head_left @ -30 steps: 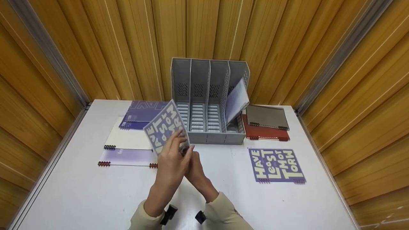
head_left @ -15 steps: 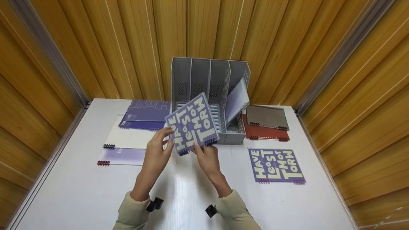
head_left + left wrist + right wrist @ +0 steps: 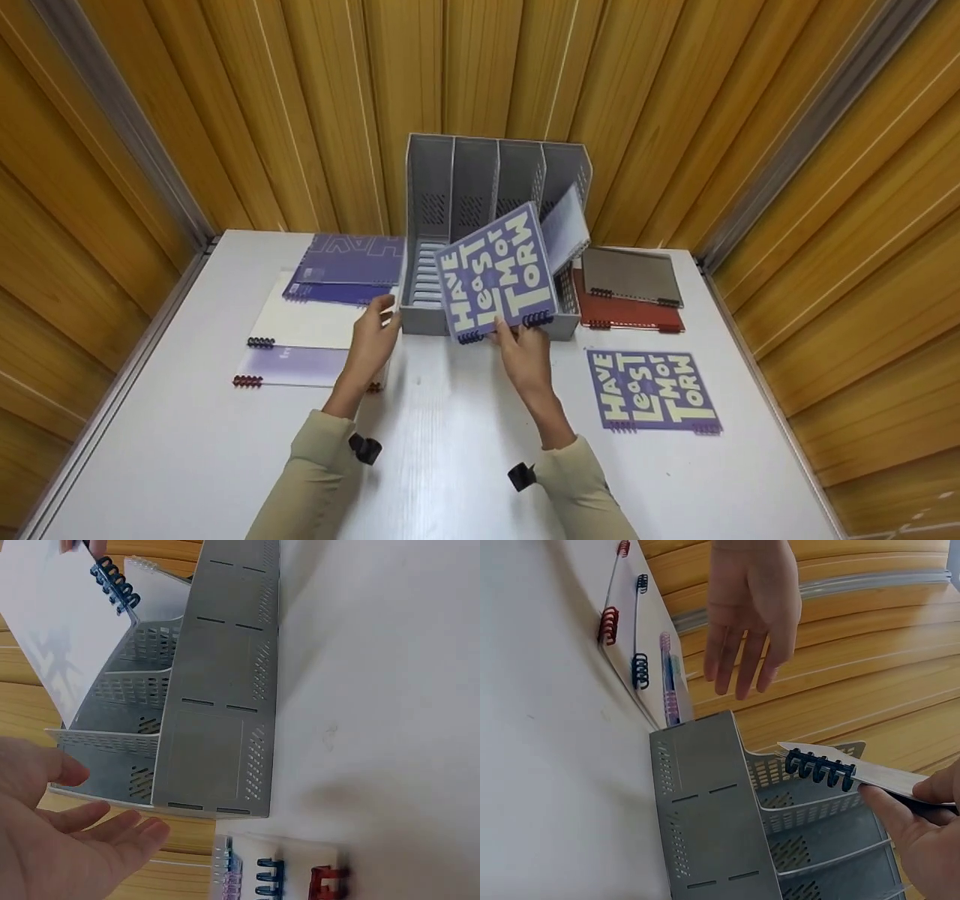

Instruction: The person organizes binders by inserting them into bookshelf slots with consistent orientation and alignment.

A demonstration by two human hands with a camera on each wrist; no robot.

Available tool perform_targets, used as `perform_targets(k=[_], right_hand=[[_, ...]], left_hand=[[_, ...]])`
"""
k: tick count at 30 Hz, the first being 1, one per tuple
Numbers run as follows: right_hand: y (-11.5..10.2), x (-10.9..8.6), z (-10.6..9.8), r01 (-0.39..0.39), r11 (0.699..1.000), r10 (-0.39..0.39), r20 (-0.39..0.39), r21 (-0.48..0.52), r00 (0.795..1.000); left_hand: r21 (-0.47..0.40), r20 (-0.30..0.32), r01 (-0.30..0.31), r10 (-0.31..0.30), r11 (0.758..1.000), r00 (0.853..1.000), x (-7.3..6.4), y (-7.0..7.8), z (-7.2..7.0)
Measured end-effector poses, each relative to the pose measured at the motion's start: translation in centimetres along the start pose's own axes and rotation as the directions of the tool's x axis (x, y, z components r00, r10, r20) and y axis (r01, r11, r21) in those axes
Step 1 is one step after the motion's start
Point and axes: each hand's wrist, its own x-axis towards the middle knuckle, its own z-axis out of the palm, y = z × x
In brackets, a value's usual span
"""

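Note:
A purple ring-bound notebook [image 3: 495, 274] with pale block letters and dark rings is pinched at its ringed edge by my right hand [image 3: 526, 360]. It is held tilted in front of the grey file organizer [image 3: 427, 322], covering part of its middle and right slots. In the right wrist view, thumb and fingers grip the notebook beside its rings [image 3: 821, 769]. My left hand [image 3: 373, 337] holds nothing, its fingers loosely bent near the organizer's left front corner. The left wrist view has this hand [image 3: 82, 832] with fingers spread beside the organizer.
Another notebook [image 3: 568, 229] leans in the organizer's rightmost slot. Left of it lie purple notebooks [image 3: 349, 262], a white one [image 3: 300, 322] and a lilac one [image 3: 300, 367]. On the right are a grey-brown notebook [image 3: 634, 274], a red one [image 3: 630, 313] and a purple lettered one [image 3: 654, 390].
The lettered notebook has turned to face me and moved right, carried by my right hand, now over the organizer's front. My left hand has let go of it and moved left.

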Motion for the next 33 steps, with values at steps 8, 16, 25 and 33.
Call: perform_targets(k=[8,16,25,33], right_hand=[[0.6,1.0,-1.7,-0.018,0.998,0.014,-0.077,-0.055,0.997],[0.3,2.8,-3.3,0.002,1.0,-0.001,-0.116,0.013,0.993],[0.0,5.4,-4.7,-0.015,0.997,0.006,-0.109,-0.077,0.994],[0.1,8.8,-4.5,0.071,0.976,-0.113,-0.202,-0.205,0.973]], left_hand=[[0.087,-0.016,-0.006,0.007,0.996,1.0,3.2,-0.7,1.3],[0.144,-0.078,0.01,0.001,0.99,0.997,4.9,-0.9,1.6],[0.134,-0.137,0.045,-0.027,0.99,0.99,5.1,-2.5,1.2],[0.144,-0.107,0.073,-0.058,0.987,0.993,5.5,-2.1,1.3]])
